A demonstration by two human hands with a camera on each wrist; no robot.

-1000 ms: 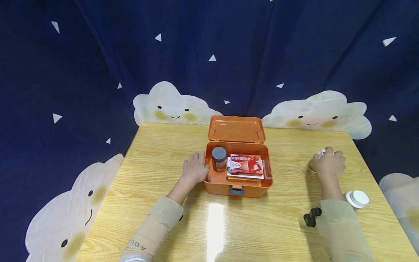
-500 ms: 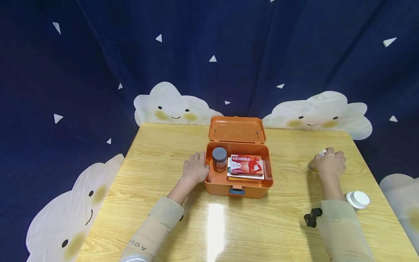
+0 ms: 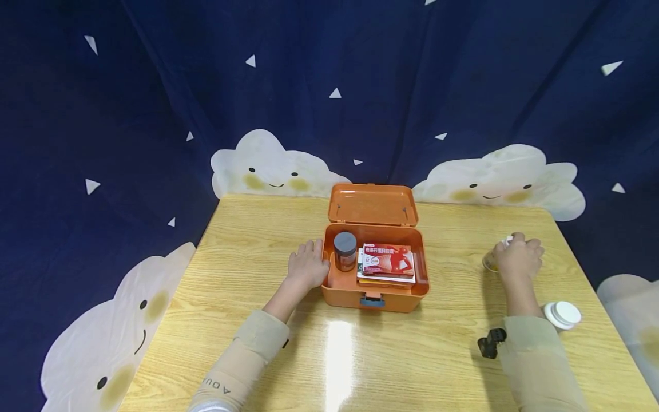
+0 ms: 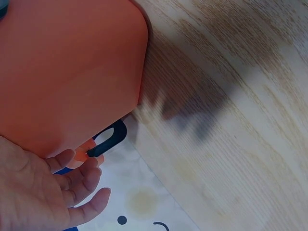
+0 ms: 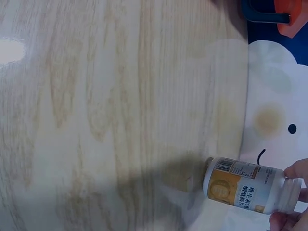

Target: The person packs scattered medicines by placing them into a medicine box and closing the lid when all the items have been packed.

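An orange medicine box (image 3: 374, 298) stands on the table with its lid raised. Inside are a dark-capped jar (image 3: 345, 252) and a stack of flat medicine packs topped by a red carton (image 3: 387, 259). My left hand (image 3: 308, 265) rests against the box's left side; the left wrist view shows its fingers (image 4: 91, 207) loosely bent beside the orange wall (image 4: 82, 72). Over at the right of the table, my right hand (image 3: 519, 260) pinches the cap of a white pill bottle (image 5: 243, 185) with a yellow-and-white label. From the head, that hand covers most of the bottle.
Another white bottle (image 3: 563, 314) stands near the right forearm, close to the table's right side. A black camera mount (image 3: 491, 343) sticks out from the right wrist. Behind the wooden table (image 3: 412, 355) hangs a dark blue curtain (image 3: 309, 68) with cloud prints.
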